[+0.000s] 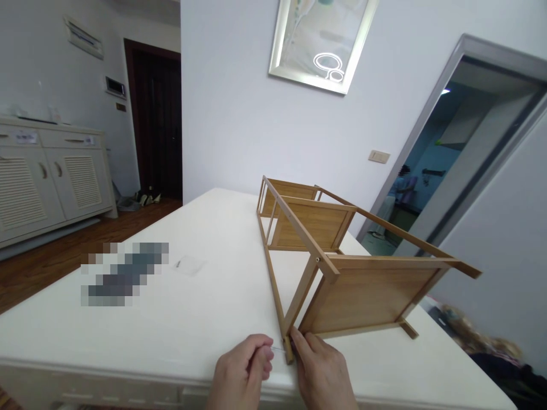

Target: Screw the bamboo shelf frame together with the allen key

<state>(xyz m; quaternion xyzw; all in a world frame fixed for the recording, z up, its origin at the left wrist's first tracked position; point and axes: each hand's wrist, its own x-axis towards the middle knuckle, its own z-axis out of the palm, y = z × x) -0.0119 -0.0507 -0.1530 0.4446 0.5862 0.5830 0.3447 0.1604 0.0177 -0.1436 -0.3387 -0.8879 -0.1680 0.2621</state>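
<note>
A wooden shelf rack (314, 239) lies on its side on the white table (222, 285), its panels standing upright. My left hand (243, 367) is closed in a pinch around a thin metal hex key (277, 348); most of the key is hidden by the fingers. Its tip points right, to the near end of the rack's lower leg. My right hand (320, 370) grips that leg end where it meets the near panel, fingertips around the wood. A bolt head (318, 259) shows in the upper leg.
A small clear plastic bag (188, 265) lies left of the rack, with a blurred-out dark object (126, 273) beyond it. A wall stands behind the table. Through the doorway (410, 171) at right, a person is partly visible. Clothes (482, 336) are heaped at lower right.
</note>
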